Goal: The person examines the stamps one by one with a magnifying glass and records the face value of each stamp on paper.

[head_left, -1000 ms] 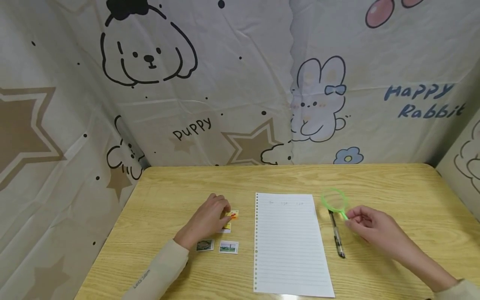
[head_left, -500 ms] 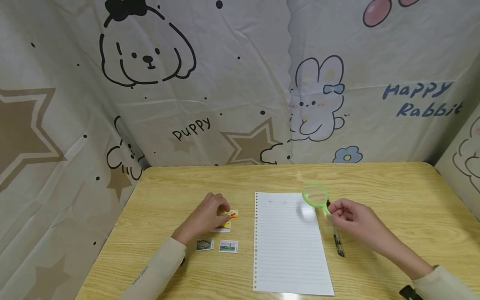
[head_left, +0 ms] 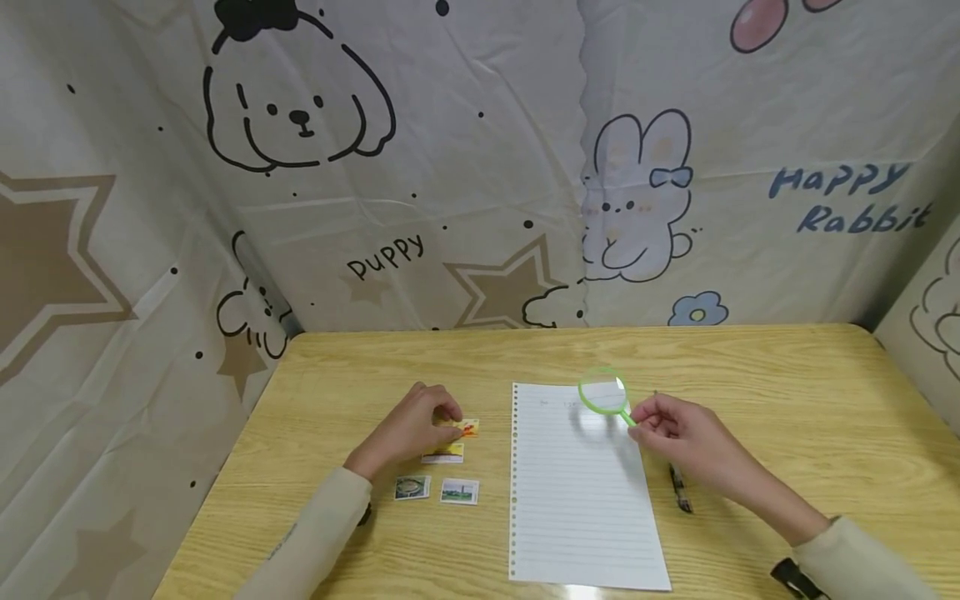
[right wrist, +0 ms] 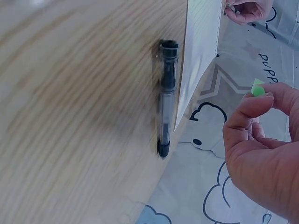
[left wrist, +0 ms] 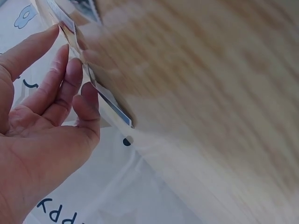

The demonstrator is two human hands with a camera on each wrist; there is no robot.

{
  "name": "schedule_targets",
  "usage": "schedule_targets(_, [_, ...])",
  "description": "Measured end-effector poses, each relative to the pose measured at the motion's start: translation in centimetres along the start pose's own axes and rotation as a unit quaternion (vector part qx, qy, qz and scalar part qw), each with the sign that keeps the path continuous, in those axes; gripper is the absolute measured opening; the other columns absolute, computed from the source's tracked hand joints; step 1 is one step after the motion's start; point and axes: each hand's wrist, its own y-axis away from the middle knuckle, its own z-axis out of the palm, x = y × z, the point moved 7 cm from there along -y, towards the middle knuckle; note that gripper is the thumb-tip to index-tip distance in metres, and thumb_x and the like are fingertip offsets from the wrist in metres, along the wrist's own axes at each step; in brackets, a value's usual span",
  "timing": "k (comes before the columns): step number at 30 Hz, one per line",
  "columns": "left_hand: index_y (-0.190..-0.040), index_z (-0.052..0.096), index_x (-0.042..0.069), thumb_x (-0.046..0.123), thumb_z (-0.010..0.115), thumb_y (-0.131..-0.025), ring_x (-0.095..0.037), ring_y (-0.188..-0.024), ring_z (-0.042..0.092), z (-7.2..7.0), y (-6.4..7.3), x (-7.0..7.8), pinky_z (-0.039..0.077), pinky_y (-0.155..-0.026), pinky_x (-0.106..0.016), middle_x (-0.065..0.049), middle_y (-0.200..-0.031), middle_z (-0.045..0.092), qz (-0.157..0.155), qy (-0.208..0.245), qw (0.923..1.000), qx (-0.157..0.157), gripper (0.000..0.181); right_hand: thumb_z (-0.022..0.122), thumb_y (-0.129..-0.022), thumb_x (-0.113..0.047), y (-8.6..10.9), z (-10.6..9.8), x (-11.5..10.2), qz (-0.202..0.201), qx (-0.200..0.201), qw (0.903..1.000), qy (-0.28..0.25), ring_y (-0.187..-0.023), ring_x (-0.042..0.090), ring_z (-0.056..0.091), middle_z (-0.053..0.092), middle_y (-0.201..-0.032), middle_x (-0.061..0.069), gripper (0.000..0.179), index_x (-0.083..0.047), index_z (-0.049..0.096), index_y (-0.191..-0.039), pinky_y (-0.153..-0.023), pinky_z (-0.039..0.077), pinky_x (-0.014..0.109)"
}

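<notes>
My right hand [head_left: 693, 429] holds a green magnifying glass [head_left: 602, 392] by its short handle between thumb and fingers. Its lens hovers over the top right of a lined sheet of paper [head_left: 581, 500], where faint handwriting shows. In the right wrist view, only the green handle end [right wrist: 258, 89] shows. My left hand [head_left: 408, 425] pinches a yellow and red stamp [head_left: 469, 428] between thumb and index finger. Close below lie another yellow stamp [head_left: 444, 454], a dark oval-picture stamp [head_left: 412, 487] and a green landscape stamp [head_left: 459, 492]. My left hand covers whatever lies beneath it.
A black-capped clear pen [right wrist: 167, 98] lies just right of the paper, partly behind my right hand in the head view. The wooden table [head_left: 810, 383] meets a printed cloth [head_left: 480, 167] hanging behind it and at both sides.
My right hand has carried the magnifying glass leftward, from above the pen to over the paper's upper right. My left hand has stayed almost still at the stamps.
</notes>
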Motion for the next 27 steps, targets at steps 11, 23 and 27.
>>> schedule_targets(11, [-0.103,0.076,0.012,0.011,0.085,-0.097,-0.023,-0.100,0.049,-0.1,0.1,-0.2,0.046,-0.088,-0.041,0.003,-0.099,0.065,-0.004,0.016,0.9998,-0.010,0.012,0.077,-0.102,-0.013,-1.7,2.8,-1.0,-0.013,-0.022,0.9995,-0.019,-0.075,0.012,0.055,0.063,-0.088,0.003,0.016,-0.001,0.070,-0.111,-0.063,0.047,0.025])
schedule_targets(23, [-0.104,0.074,0.011,0.011,0.085,-0.098,-0.023,-0.100,0.049,0.0,0.0,-0.2,0.046,-0.088,-0.041,0.002,-0.099,0.065,-0.001,0.014,0.9998,-0.015,0.012,0.078,-0.100,-0.012,-3.2,5.7,-2.5,-0.039,-0.038,0.9982,-0.025,-0.072,0.011,0.053,0.063,-0.084,-0.001,0.014,-0.003,0.072,-0.109,-0.061,0.044,0.024])
schedule_targets(27, [-0.104,0.074,0.011,0.011,0.084,-0.098,-0.023,-0.101,0.049,0.0,0.0,-0.2,0.047,-0.089,-0.041,0.003,-0.100,0.065,-0.003,0.013,0.9998,-0.014,0.012,0.077,-0.101,-0.013,-3.6,6.4,-3.1,-0.045,-0.047,0.9976,-0.024,-0.073,0.013,0.054,0.064,-0.085,0.000,0.014,-0.004,0.072,-0.109,-0.062,0.044,0.025])
